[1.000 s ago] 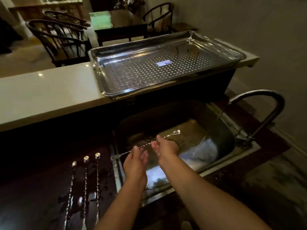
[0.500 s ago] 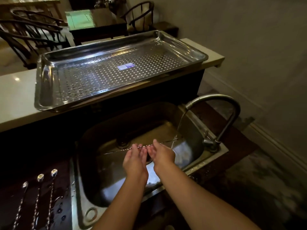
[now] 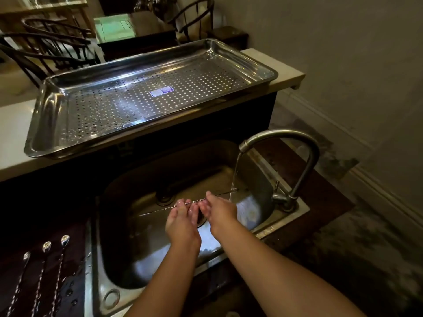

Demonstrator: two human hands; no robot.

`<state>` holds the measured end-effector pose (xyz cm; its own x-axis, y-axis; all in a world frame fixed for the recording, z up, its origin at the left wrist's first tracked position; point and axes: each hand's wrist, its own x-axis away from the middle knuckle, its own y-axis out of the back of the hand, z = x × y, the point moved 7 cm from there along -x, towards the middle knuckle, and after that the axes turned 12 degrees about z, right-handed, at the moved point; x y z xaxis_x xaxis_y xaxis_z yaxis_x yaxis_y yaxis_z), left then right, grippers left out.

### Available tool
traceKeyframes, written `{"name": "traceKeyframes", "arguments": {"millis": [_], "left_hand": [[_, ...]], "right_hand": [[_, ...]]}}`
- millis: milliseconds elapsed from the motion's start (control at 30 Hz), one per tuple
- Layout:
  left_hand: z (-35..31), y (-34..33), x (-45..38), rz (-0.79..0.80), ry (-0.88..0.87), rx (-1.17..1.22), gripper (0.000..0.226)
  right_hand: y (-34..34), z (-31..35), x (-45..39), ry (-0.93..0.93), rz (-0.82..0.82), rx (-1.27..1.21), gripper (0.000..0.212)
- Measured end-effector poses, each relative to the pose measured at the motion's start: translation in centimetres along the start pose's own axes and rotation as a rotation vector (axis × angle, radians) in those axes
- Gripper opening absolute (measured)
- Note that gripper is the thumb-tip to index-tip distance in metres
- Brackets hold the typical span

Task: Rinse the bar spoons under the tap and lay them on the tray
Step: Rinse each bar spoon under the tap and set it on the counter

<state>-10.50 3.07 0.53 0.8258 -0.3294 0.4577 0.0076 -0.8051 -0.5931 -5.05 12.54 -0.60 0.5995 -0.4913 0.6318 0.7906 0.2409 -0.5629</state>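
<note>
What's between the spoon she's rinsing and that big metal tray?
In the head view, the far wall of the sink and the dark counter front below the tray separate it from the held bar spoon. Nothing lies on that stretch.

Dark wooden chairs (image 3: 48, 53) behind pale counter (image 3: 13, 133); green-topped table (image 3: 116, 28) beyond; skirting board (image 3: 377, 179) right.

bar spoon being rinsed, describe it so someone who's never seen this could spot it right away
Start at the steel sink below the perforated tray. Over its basin, both hands hold one thin twisted bar spoon level, its right end under the tap stream. The three other spoons lie side by side on the dark counter left of the sink.
</note>
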Motion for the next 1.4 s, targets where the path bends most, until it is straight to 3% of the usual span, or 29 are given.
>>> {"name": "traceKeyframes", "arguments": {"millis": [267, 533, 733, 967, 1200, 1400], "left_hand": [[-0.5, 0.0, 0.2, -0.02, -0.011, -0.023, 0.01], [-0.6, -0.1, 0.4, -0.023, -0.005, -0.022, 0.007], [0.0, -0.3, 0.7, -0.006, 0.013, -0.015, 0.007], [0.6, -0.4, 0.8, 0.012, 0.005, -0.004, 0.007], [1.9, -1.4, 1.2, 0.053, 0.025, 0.023, 0.009], [3.2, -2.6, 1.1, 0.067, 0.077, -0.005, 0.007]], "right_hand": [[-0.2, 0.0, -0.3, -0.02, 0.01, 0.038, 0.012], [2.3, 3.5, -0.3, -0.018, -0.145, 0.205, 0.027], [4.5, 6.1, -0.6, -0.029, -0.242, 0.218, 0.025], [4.1, 5.2, -0.6, -0.007, -0.222, 0.278, 0.02], [0.4, 1.6, -0.1, -0.023, 0.008, 0.219, 0.022], [1.7, 3.5, 0.0, 0.001, -0.036, 0.29, 0.022]]}}
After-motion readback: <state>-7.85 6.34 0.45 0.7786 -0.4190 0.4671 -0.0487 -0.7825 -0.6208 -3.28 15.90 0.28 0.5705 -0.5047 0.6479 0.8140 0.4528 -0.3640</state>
